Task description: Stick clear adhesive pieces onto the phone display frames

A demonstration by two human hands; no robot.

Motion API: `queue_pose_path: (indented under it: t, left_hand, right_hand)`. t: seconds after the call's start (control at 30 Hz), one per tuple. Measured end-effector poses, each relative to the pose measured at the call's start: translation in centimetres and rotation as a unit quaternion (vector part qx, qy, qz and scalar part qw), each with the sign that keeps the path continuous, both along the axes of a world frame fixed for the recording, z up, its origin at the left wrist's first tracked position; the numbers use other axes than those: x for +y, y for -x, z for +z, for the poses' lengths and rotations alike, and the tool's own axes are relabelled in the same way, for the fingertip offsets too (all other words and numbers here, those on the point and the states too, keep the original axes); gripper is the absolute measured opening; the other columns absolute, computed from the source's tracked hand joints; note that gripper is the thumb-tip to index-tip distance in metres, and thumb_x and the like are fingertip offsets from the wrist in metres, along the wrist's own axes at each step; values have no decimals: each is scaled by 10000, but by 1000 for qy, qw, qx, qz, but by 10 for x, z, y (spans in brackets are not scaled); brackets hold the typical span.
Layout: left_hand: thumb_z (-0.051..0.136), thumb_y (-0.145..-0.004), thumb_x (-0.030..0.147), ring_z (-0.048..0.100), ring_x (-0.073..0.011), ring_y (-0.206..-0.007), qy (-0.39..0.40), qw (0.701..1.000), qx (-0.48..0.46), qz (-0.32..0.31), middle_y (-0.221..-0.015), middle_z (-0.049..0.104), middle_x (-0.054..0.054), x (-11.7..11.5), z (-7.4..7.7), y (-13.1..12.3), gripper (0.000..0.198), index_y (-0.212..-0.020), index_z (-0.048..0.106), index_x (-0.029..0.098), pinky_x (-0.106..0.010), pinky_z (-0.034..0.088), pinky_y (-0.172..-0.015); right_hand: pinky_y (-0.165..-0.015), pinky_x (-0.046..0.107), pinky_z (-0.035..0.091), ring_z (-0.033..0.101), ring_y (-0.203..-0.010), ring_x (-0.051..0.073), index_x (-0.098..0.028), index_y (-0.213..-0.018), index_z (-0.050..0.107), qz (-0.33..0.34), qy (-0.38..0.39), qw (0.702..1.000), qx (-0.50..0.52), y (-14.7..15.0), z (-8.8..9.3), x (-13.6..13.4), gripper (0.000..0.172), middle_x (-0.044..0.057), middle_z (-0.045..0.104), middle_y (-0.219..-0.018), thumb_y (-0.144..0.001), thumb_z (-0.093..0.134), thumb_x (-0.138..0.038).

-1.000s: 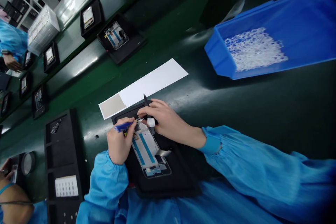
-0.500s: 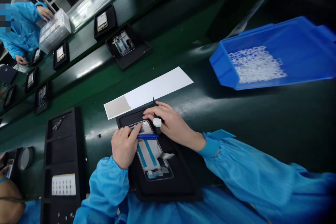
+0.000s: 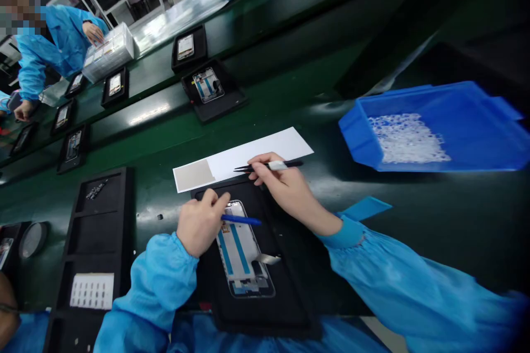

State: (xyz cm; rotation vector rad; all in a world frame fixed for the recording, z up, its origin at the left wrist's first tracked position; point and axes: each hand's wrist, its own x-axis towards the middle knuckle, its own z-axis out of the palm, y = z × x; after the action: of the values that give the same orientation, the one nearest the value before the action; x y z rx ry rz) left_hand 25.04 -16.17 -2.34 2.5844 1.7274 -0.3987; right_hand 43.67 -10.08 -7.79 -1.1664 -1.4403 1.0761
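Observation:
My left hand (image 3: 199, 224) is closed around a blue pen-like stick (image 3: 244, 220), which juts out to the right above an opened phone housing (image 3: 242, 256). Blue strips run along the housing, and a flex piece (image 3: 268, 258) sticks up at its right edge. It lies in a black tray (image 3: 265, 311). My right hand (image 3: 287, 185) grips black tweezers with a white band (image 3: 277, 165). Their tips point left over a white card (image 3: 265, 146), just right of the beige patch (image 3: 192, 175) on it. Whether the tips hold anything is too small to tell.
A blue bin (image 3: 476, 138) of small white rings stands at right. At left lies a black compartment tray (image 3: 93, 234) with small parts and a label sheet (image 3: 91, 290). Several phone trays line the bench beyond, where a co-worker's hand (image 3: 93, 33) rests on clear boxes (image 3: 118, 47).
My right hand has moved up and right from the housing to the card, the tweezers turning from upright to nearly level. My left hand has lifted its fingers off the housing's top, keeping the stick.

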Motion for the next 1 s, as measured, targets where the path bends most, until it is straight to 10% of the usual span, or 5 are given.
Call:
queue_pose_path:
  t: [0.17, 1.0]
  left_hand:
    - [518, -946, 451, 695, -240, -975, -3, 997, -17, 75, -1413, 548, -49, 25, -3, 13, 431, -1346, 545, 291, -319, 564, -698]
    - [590, -922, 324, 687, -237, -1024, 21, 997, -35, 71, -1372, 573, -90, 29, -6, 13, 416, -1330, 551, 260, -341, 583, -776]
  right_hand:
    - [-644, 292, 463, 639, -690, 196, -201, -810, 649, 40, -15, 996, -83, 24, 11, 20, 199, 30, 691, -787, -871, 571, -373]
    - [-627, 282, 443, 670, -681, 214, -216, -746, 551, 26, 34, 990, -138, 40, 5, 25, 146, 10, 687, -684, -843, 642, -276]
